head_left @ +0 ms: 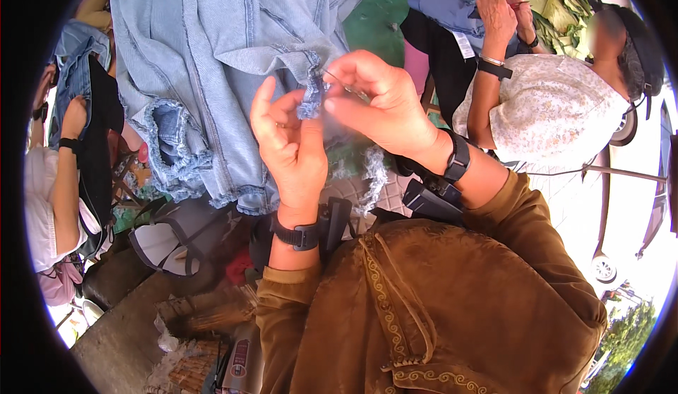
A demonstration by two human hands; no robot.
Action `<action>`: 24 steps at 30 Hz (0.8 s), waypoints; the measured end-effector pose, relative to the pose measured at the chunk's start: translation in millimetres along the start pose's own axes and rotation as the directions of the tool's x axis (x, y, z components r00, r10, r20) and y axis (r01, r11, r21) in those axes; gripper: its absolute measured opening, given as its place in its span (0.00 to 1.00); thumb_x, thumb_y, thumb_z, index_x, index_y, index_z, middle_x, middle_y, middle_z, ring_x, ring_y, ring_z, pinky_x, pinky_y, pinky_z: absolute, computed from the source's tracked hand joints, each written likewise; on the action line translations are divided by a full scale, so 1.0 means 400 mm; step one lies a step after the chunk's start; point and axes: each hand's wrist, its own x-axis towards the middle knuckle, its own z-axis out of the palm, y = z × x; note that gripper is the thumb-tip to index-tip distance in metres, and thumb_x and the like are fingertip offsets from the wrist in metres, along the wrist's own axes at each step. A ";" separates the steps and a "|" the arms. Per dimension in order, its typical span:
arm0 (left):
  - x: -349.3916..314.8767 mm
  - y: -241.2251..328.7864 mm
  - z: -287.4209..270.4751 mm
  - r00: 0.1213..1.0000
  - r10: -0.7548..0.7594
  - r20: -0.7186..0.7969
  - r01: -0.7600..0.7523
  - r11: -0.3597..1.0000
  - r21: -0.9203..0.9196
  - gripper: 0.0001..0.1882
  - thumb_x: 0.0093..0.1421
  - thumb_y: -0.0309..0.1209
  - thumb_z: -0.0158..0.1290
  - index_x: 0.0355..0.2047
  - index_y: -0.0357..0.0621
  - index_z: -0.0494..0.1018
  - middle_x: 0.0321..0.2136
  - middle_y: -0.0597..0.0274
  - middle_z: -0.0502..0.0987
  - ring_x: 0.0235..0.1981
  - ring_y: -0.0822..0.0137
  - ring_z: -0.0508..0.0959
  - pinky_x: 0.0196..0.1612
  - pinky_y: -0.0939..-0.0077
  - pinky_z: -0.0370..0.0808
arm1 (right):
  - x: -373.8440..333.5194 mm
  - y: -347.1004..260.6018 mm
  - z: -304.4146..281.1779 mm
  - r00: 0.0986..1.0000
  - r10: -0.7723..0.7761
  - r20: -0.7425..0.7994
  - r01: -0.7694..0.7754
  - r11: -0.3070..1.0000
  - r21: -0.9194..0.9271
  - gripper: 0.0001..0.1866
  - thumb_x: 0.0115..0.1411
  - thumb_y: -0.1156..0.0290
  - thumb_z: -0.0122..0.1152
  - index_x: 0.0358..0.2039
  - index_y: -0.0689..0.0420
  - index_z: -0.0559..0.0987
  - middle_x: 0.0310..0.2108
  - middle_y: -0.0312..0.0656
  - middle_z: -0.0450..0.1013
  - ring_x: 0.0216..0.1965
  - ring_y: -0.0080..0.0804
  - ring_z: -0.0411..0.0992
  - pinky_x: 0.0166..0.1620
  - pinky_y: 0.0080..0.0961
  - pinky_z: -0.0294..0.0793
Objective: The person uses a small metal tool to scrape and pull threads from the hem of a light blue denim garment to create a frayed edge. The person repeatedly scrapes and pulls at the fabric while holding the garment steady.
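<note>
The left hand [293, 143] pinches a frayed edge [311, 97] of light-blue denim [191, 48] at centre, between thumb and fingers; the right hand [378, 101] pinches a thin dark tool [333, 77] at that edge; a co-worker [544, 104] in a patterned top is at upper right.

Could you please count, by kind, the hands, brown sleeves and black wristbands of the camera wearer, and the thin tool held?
Left hand and right hand: 2
Brown sleeves: 2
Black wristbands: 2
Thin dark tool: 1
Total: 7
</note>
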 end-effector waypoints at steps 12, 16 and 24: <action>0.040 0.032 -0.087 0.957 0.281 0.078 -0.288 0.867 0.406 0.15 0.52 0.20 0.57 0.42 0.38 0.73 0.40 0.56 0.73 0.42 0.66 0.72 0.45 0.75 0.69 | 0.073 0.019 -0.016 0.970 0.055 0.236 -0.039 0.997 -0.072 0.07 0.54 0.80 0.57 0.34 0.63 0.73 0.31 0.34 0.71 0.35 0.19 0.69 0.38 0.18 0.69; 0.035 0.042 -0.104 0.974 -0.218 0.068 0.225 0.968 -0.110 0.12 0.56 0.23 0.56 0.41 0.34 0.73 0.37 0.62 0.75 0.39 0.73 0.73 0.45 0.79 0.69 | 0.092 0.018 -0.003 0.952 0.164 0.260 -0.171 0.985 0.003 0.11 0.54 0.71 0.62 0.34 0.63 0.75 0.28 0.37 0.73 0.32 0.20 0.70 0.37 0.22 0.70; 0.034 0.044 -0.116 0.975 -0.222 0.024 0.224 0.972 -0.066 0.06 0.55 0.22 0.57 0.34 0.36 0.74 0.26 0.72 0.73 0.27 0.82 0.67 0.31 0.88 0.64 | 0.097 -0.009 -0.005 0.945 -0.097 0.311 0.134 0.986 -0.098 0.11 0.52 0.68 0.63 0.33 0.62 0.77 0.27 0.38 0.74 0.30 0.26 0.71 0.36 0.22 0.69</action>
